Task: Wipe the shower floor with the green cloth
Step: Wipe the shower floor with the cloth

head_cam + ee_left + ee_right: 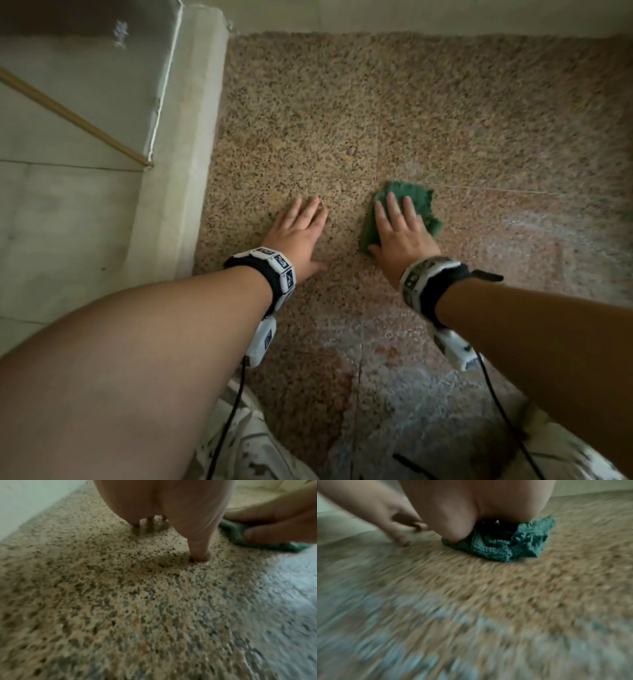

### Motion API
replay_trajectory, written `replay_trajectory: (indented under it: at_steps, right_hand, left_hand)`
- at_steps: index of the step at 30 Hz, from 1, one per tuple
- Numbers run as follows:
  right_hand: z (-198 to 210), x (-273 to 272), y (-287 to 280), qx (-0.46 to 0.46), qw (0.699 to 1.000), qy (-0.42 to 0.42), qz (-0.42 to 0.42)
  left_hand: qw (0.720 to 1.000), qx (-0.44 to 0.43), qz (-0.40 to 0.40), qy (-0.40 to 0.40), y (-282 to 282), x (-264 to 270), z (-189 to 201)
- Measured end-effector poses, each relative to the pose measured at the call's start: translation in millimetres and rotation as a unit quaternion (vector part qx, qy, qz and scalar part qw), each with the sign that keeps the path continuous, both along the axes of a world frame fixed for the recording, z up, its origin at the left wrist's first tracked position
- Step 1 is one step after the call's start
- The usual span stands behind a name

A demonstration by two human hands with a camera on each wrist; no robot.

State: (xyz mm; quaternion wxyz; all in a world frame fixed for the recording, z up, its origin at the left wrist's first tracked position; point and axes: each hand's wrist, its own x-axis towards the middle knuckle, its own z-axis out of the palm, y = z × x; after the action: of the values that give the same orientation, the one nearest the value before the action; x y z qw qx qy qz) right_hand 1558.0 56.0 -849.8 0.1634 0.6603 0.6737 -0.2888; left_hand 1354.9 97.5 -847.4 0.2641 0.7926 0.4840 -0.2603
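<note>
the speckled shower floor [445, 113] spreads under both hands and far out beyond the fingertips, its stone tan and dry-looking ahead of them and paler, with a bluish sheen, back toward the wrists and knees. out past the left hand's outer side a pale raised curb [185, 164] runs along the floor's edge, with a glass panel [102, 85] standing on it. the left hand [298, 236] lies flat on the bare stone, fingers straight and slightly fanned, the thumb reaching toward the other hand. the right hand [400, 236] sits just beside it, palm down and fingers extended on the green cloth [419, 198], pressing it to the floor. the cloth is crumpled under that palm, its edges poking out ahead of the fingertips and beside the thumb; the right wrist view is smeared, so its folds may only seem bunched at the little-finger side.
</note>
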Motion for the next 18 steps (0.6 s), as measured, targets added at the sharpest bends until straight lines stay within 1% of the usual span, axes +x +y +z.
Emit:
replay_trajectory:
  at_steps: [2, 5, 7, 9, 14, 16, 18]
  right_hand:
    - [-3, -21, -25, 0.0, 0.998, 0.008, 0.067]
    - [-6, -56, -64, -0.025, 0.979, 0.025, 0.201]
    - [-7, -66, -75, -0.041, 0.97, 0.03, 0.24]
    - [-6, -63, -76, -0.028, 0.959, 0.022, 0.281]
    - [-7, -56, -96, -0.046, 0.905, 0.007, 0.423]
    - [-11, -57, -105, -0.047, 0.89, 0.014, 0.453]
    - [-11, -56, -104, -0.044, 0.885, 0.018, 0.464]
  left_hand:
    - [1.0, 0.003, -0.008, 0.002, 0, -2, -1]
    - [0.999, 0.012, -0.032, 0.005, 2, -5, -1]
    - [0.999, 0.006, -0.047, 0.006, 3, -10, 0]
    - [0.998, -0.001, -0.054, 0.009, 3, -14, 1]
    - [0.996, -0.011, -0.08, 0.048, -10, -24, -1]
    - [0.994, -0.008, -0.089, 0.058, -15, -26, -2]
    - [0.995, -0.009, -0.084, 0.06, -18, -26, 1]
